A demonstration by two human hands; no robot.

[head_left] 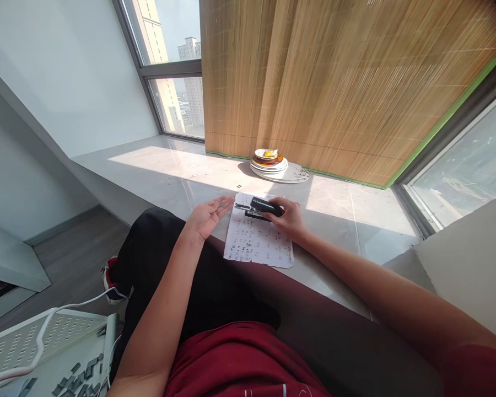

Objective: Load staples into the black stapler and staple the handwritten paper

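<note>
A black stapler [266,207] is in my right hand [290,216], fingers closed around its rear part. Its top arm is raised away from the base, and a metal rail sticks out to the left. Beneath it lies a white sheet of paper [258,242] with rows of handwriting and uneven edges. To the left, my left hand [206,216] is turned palm up with the fingers stretched out, the tips close to the paper's left edge. A tiny greyish spot shows at its fingers, too small to make out.
Behind the paper, a stack of plates [269,167] stands on the pale stone ledge [334,198] beside a bamboo blind [314,94]. At lower left, a white perforated rack [28,336], a white cable [41,339] and several dark grey pieces [76,380] are visible.
</note>
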